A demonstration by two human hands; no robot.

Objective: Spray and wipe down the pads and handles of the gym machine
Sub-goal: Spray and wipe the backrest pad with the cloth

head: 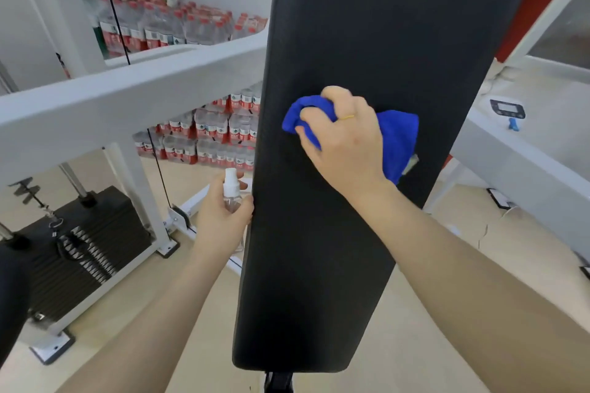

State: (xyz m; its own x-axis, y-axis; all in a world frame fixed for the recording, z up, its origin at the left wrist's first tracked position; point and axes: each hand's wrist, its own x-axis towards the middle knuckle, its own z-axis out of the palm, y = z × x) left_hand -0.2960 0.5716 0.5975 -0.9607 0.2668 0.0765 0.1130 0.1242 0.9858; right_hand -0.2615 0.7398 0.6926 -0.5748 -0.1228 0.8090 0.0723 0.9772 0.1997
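A long black pad (pixel 367 25) of the gym machine runs from the top of the head view down to the bottom middle. My right hand (pixel 344 140) presses a bunched blue cloth (pixel 397 137) flat against the pad's middle. My left hand (pixel 223 217) holds a small clear spray bottle (pixel 230 188) with a white nozzle, upright, beside the pad's left edge, with fingertips touching that edge. The bottle's lower part is hidden by my fingers.
A white machine frame beam (pixel 127 96) crosses at the left, with a black cable (pixel 111 6) and a black weight stack (pixel 79 242) below it. Packs of bottled water (pixel 204 137) are stacked behind. Another white machine with a small console (pixel 507 110) stands at the right.
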